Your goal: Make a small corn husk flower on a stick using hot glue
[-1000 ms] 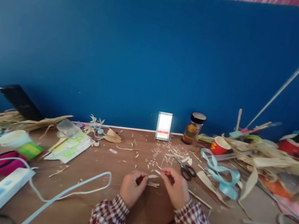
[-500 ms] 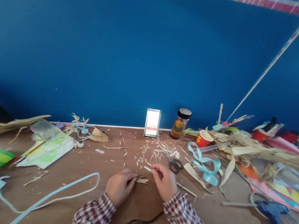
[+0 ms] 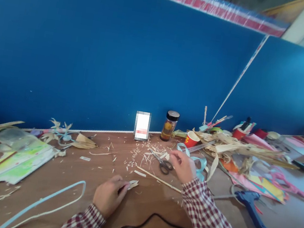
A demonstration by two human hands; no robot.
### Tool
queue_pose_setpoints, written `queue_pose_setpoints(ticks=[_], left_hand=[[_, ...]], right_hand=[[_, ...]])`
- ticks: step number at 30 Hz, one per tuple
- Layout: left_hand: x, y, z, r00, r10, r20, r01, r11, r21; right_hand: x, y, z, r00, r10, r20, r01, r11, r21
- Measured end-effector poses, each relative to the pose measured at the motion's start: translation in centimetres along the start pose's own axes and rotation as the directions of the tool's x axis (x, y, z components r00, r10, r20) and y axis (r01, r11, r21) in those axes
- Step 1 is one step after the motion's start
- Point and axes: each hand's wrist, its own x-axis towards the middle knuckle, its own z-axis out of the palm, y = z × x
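My left hand (image 3: 110, 196) rests low over the brown table, thumb and forefinger closed on a small pale scrap of dried corn husk (image 3: 133, 184). My right hand (image 3: 183, 166) is farther out and to the right, its fingers reaching forward and slightly apart, with nothing visible in them. Just left of its fingers lie scissors (image 3: 165, 167) with dark handles, their blades among pale clippings (image 3: 147, 160). A thin straw-coloured stick (image 3: 157, 178) and a short white strip (image 3: 140, 173) lie between the hands. Light blue ribbon (image 3: 201, 165) curls behind the right hand, partly hidden by it.
Toward the back stand a dark-lidded jar (image 3: 169, 126), a white card (image 3: 142, 122) and a red paper cup (image 3: 192, 139). Corn husks (image 3: 223, 143) and a blue glue gun (image 3: 251, 208) lie to the right. A black cord (image 3: 148, 219) crosses in front. Painted paper (image 3: 19, 164) lies left.
My right hand has moved away from the left, outward to beside the scissors. The left hand now has the husk scrap lifted between its fingers. The view has turned to the right.
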Motion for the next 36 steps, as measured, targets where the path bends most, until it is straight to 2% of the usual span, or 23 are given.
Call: queue_pose_setpoints(ticks=[5, 11, 16, 20, 24, 27, 30, 34, 36], left_hand=[[0.1, -0.3, 0.3, 0.999, 0.026, -0.023, -0.026, 1.000, -0.005], [0.2, -0.3, 0.3, 0.997, 0.049, -0.064, -0.051, 0.998, -0.022], [0.1, -0.1, 0.0, 0.990, 0.061, -0.127, -0.071, 0.994, -0.078], [0.1, -0.3, 0.2, 0.986, 0.061, -0.156, -0.076, 0.993, -0.093], [0.1, -0.5, 0.3, 0.973, 0.008, -0.232, -0.047, 0.986, -0.162], [0.1, -0.4, 0.4, 0.962, -0.033, -0.270, -0.042, 0.963, -0.265], [0.1, -0.3, 0.5, 0.968, -0.007, -0.253, -0.086, 0.930, -0.357], [0.3, -0.3, 0.5, 0.974, 0.027, -0.226, -0.126, 0.891, -0.436], [0.4, -0.4, 0.4, 0.976, 0.013, -0.217, -0.112, 0.884, -0.453]], right_hand=[[3.3, -0.1, 1.2, 0.975, -0.056, 0.217, 0.110, 0.963, -0.247], [6.0, -1.7, 4.9, 0.926, -0.092, 0.366, 0.197, 0.945, -0.262], [6.5, -2.8, 6.8, 0.890, -0.119, 0.440, 0.253, 0.933, -0.258], [6.5, -3.1, 6.5, 0.893, -0.123, 0.433, 0.258, 0.928, -0.268], [5.0, -4.1, 5.7, 0.886, -0.166, 0.432, 0.282, 0.934, -0.220], [2.1, -5.6, 5.5, 0.852, -0.257, 0.457, 0.350, 0.928, -0.130], [-1.1, -7.0, 5.5, 0.806, -0.363, 0.468, 0.427, 0.904, -0.034], [-3.3, -8.0, 5.1, 0.819, -0.327, 0.471, 0.397, 0.916, -0.055], [-3.5, -8.1, 4.9, 0.802, -0.355, 0.480, 0.428, 0.903, -0.048]])
